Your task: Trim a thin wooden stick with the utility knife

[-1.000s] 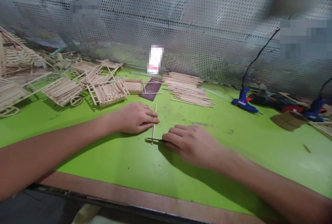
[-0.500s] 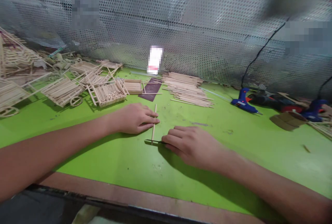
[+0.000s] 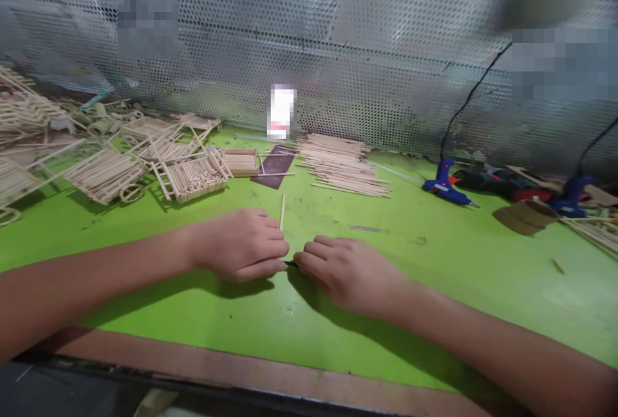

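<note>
My left hand lies on the green table with its fingers curled over a thin wooden stick, whose far end pokes out beyond the knuckles. My right hand rests just to the right, fingers folded down on a thin dark blade that shows only in the small gap between the two hands. The fingertips of both hands nearly touch there. The rest of the blade is hidden under my right hand.
A pile of loose wooden sticks lies at the back centre beside a dark sanding sheet. Stick-built carts and trays crowd the back left. A blue glue gun and cardboard pieces lie at right. Perforated metal mesh walls the back.
My left hand has slid toward me along the stick and now covers its near part, meeting my right hand. The view has shifted slightly.
</note>
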`<action>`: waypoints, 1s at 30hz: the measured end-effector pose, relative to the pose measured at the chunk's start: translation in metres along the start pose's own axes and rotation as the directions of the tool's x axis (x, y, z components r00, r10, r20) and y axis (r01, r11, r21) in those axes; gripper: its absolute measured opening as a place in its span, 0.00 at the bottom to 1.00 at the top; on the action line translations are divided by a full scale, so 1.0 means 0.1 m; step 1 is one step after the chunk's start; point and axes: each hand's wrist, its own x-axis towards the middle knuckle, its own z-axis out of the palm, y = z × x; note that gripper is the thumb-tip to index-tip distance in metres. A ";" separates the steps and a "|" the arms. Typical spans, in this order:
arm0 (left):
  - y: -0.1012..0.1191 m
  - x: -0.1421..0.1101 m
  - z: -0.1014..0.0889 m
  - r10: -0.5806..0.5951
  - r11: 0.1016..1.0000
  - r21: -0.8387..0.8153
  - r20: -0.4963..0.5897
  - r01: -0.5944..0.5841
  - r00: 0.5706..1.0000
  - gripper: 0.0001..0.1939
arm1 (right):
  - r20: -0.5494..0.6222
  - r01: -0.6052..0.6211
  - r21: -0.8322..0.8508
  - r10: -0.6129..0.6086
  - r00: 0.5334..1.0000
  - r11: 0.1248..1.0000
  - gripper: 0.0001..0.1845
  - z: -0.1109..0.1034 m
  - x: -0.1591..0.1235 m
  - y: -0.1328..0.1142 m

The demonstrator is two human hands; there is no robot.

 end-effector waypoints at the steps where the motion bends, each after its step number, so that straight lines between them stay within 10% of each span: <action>1: 0.01 0.01 0.00 0.014 1.000 -0.003 0.014 -0.014 1.000 0.17 | -0.007 0.006 0.002 -0.006 1.000 1.000 0.08 0.00 0.00 0.00; 30: 0.06 -0.16 0.04 -0.058 0.998 -0.024 0.027 0.058 0.998 0.11 | 0.017 0.006 0.034 -0.007 1.000 0.999 0.12 0.02 0.07 -0.05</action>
